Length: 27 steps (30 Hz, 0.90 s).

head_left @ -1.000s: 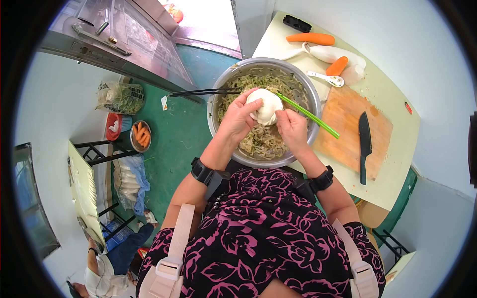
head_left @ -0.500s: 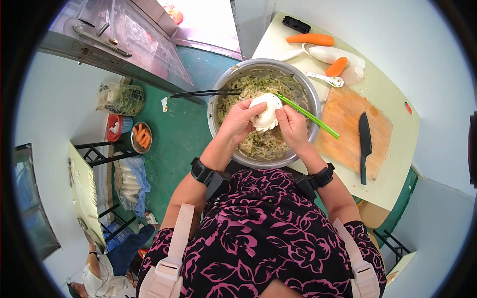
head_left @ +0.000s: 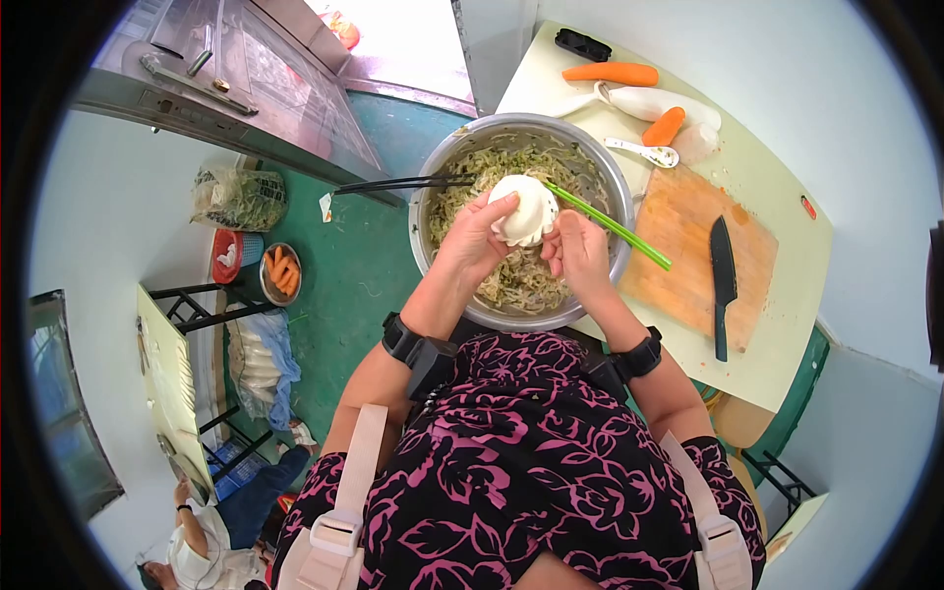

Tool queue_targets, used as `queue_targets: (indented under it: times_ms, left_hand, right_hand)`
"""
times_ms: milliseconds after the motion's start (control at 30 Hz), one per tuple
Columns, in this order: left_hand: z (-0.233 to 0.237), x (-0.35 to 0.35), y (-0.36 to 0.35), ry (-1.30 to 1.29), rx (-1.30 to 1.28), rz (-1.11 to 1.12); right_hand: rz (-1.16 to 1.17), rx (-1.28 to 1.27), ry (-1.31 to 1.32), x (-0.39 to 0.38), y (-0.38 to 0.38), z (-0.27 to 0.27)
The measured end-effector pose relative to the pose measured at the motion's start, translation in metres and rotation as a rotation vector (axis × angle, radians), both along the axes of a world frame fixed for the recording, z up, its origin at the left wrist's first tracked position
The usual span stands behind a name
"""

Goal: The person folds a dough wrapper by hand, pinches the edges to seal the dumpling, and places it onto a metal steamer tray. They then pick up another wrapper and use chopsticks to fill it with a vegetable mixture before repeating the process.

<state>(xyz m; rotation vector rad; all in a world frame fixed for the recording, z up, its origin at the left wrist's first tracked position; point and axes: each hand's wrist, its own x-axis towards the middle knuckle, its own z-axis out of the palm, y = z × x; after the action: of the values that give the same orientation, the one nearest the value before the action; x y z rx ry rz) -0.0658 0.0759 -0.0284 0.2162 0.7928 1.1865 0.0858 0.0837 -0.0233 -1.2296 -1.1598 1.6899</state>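
Both hands, left (head_left: 475, 239) clamped on dough (head_left: 526, 208), right (head_left: 584, 254) curled at its pleats, grip unclear, hung over the bowl (head_left: 618, 197), likely to limit mess.

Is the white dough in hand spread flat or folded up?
Folded up: the white dough in the left hand forms a rounded pouch with a pleated edge. Whether fully sealed, cannot tell.

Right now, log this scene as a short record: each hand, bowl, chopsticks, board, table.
Left hand: holds pleated dough
Right hand: fingers by dough's edge, contact unclear
Bowl: metal, holds shredded mixture, under both hands
Black chopsticks: across bowl's left rim
Green chopsticks: across its right rim
Board: wooden, black knife on it
Table: carrots, white radish, spoon
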Motion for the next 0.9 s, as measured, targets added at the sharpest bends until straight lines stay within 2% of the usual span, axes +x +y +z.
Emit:
queue_targets:
  times_ms: [100, 233, 300, 600, 700, 900]
  left_hand:
    - [0.002, -0.001, 0.0, -0.012, -0.019, -0.018]
    - [0.004, -0.001, -0.001, 0.002, -0.08, -0.06]
    - [0.003, -0.001, -0.002, 0.002, -0.078, -0.088]
    - [0.005, 0.003, -0.004, 0.051, -0.041, -0.08]
    - [0.006, 0.004, -0.003, 0.042, -0.021, -0.045]
    - [0.01, 0.003, -0.001, 0.058, -0.003, -0.014]
  right_hand:
    - [-0.053, 0.231, -0.238, 0.007, 0.002, -0.005]
    - [0.02, 0.538, -0.342, 0.014, 0.009, -0.032]
    - [0.09, 0.641, -0.337, 0.012, 0.006, -0.023]
    - [0.044, 0.648, -0.384, 0.001, 0.007, -0.021]
    - [-0.017, 0.734, -0.411, -0.003, 0.006, -0.021]
    - [-0.137, 0.559, -0.311, -0.003, 0.0, -0.017]
